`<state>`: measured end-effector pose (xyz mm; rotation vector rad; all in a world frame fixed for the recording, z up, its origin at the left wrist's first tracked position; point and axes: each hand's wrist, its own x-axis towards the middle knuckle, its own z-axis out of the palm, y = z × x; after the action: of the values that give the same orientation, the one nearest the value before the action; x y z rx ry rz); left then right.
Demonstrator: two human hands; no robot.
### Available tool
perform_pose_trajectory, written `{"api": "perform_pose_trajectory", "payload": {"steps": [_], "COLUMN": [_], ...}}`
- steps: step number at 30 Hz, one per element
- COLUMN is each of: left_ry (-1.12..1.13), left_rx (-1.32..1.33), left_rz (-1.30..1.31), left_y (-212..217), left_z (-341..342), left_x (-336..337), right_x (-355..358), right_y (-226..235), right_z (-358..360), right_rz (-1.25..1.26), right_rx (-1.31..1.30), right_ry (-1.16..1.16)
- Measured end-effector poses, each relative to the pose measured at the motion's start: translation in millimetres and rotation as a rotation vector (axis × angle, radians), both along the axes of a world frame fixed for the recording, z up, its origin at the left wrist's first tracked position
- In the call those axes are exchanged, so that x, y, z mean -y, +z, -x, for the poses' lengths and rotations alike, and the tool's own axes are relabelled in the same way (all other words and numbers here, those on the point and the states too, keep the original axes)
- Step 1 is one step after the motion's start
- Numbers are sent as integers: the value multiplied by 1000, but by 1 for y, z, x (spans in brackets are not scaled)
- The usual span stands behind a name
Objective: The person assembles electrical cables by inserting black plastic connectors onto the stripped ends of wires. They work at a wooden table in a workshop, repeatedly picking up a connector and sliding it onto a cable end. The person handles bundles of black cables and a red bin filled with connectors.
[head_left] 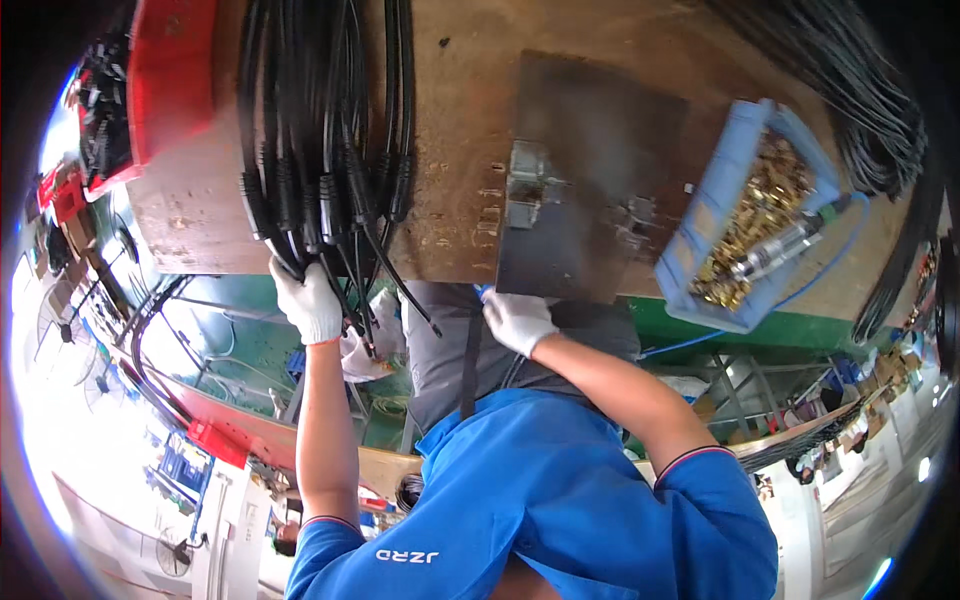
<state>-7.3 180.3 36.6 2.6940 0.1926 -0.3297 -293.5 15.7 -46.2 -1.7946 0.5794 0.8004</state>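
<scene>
A bundle of black cables [325, 190] with thick moulded sleeves lies on the wooden table at the left, its thin ends hanging over the near edge. My left hand [308, 303], in a white glove, closes around some of these ends at the left of the bundle. My right hand [520, 322], gloved as well, is at the near edge in front of a dark metal plate [585, 150]. Its fingers are closed, and a small blue bit shows at their tips. What that bit belongs to is hidden.
A blue bin [690, 240] of brass-coloured parts stands at the right. Across it lies a silver air tool [780, 248] with a blue hose [845, 255]. Red bins [170, 80] sit at far left. More black cables [850, 90] lie at far right. Metal fixtures [525, 185] sit on the plate.
</scene>
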Motion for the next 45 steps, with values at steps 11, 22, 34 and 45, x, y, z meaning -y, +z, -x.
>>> {"api": "perform_pose_trajectory", "payload": {"steps": [11, 22, 34, 45], "left_ry": [181, -51, -339, -125], "left_rx": [51, 57, 779, -472], "left_rz": [608, 183, 610, 1217], "left_y": [-14, 14, 13, -55], "left_z": [19, 6, 182, 209], "left_x": [-4, 13, -88, 6], "right_x": [11, 41, 3, 41], "right_y": [-191, -267, -53, 51], "right_z": [38, -28, -1, -116], "right_rz": [225, 263, 175, 855], "right_rx": [-44, 117, 923, 1403], "right_ry": [372, 652, -83, 857]}}
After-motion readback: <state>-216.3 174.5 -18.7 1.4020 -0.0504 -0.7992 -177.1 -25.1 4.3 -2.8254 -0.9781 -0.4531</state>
